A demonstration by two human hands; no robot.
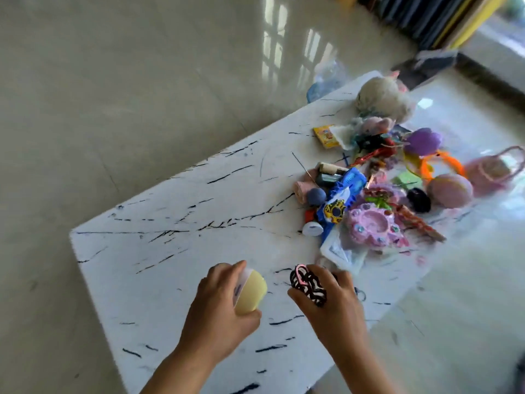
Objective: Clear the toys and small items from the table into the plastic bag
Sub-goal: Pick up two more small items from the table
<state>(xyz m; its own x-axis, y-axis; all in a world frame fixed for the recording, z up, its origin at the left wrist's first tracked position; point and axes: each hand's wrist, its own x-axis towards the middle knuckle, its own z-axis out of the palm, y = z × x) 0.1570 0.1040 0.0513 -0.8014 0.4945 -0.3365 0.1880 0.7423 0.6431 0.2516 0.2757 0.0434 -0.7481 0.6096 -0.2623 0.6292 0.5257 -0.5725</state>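
Note:
My left hand [218, 311] grips a pale yellow cup-shaped container [251, 292] over the near part of the white marble-patterned table [176, 251]. My right hand [332, 302] is closed around a bundle of black and pink hair ties [308, 284]. Farther along the table lies a heap of toys: a pink jewelled toy [372, 227], a blue toy with a yellow emblem [341, 200], a white bottle cap [312, 229], a purple plush [423, 140], a fluffy white plush [383, 99] and a yellow card pack [326, 136]. A clear plastic bag [343, 255] lies crumpled by the heap.
A pink mesh basket [495, 169] and an orange hoop [443, 166] sit at the table's far right edge. A blue-capped plastic bottle [326, 81] stands on the glossy floor beyond the table. Stacked boards [431, 18] lean at the top right.

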